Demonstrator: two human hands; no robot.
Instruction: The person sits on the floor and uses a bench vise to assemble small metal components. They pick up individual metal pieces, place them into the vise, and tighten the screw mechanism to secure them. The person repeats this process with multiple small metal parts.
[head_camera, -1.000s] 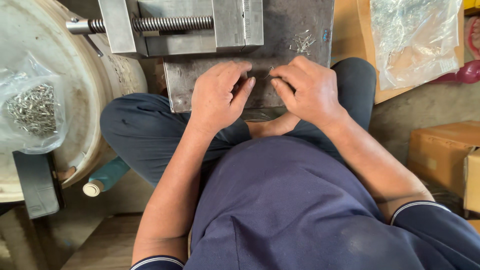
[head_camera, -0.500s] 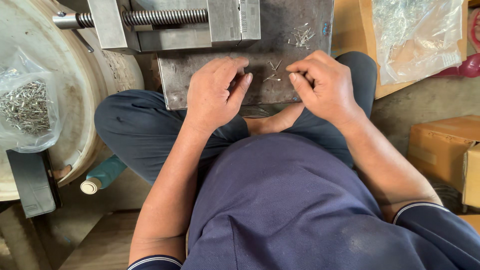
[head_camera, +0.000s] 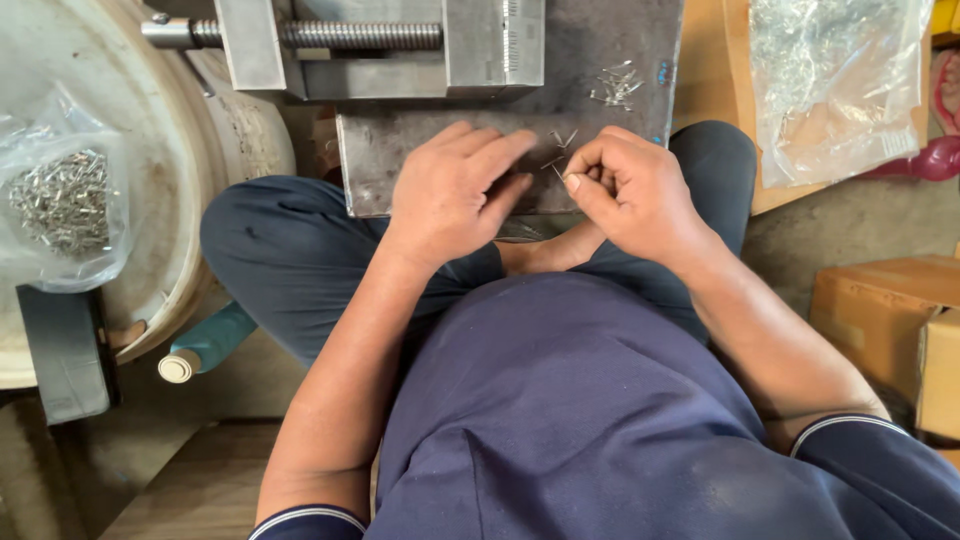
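Observation:
I sit cross-legged at a grey steel plate (head_camera: 400, 150) that carries a metal vise (head_camera: 390, 45) with a threaded screw. My left hand (head_camera: 455, 190) lies flat on the plate's near edge, fingers stretched towards the right. My right hand (head_camera: 630, 190) is curled, thumb and fingers pinching a small metal pin beside the left fingertips. A few loose pins (head_camera: 560, 140) lie on the plate just above the fingers. A small heap of pins (head_camera: 615, 85) lies farther back on the plate.
A clear plastic bag of metal pins (head_camera: 60, 200) rests on a large round white drum (head_camera: 190, 200) at the left. Another clear bag (head_camera: 830, 80) lies on cardboard at the upper right. Cardboard boxes (head_camera: 890, 320) stand at the right. A teal bottle (head_camera: 205, 345) lies by my left knee.
My right hand has pulled back slightly from the plate and curled tighter on a pin. The left hand stays on the plate. The view has shifted a little.

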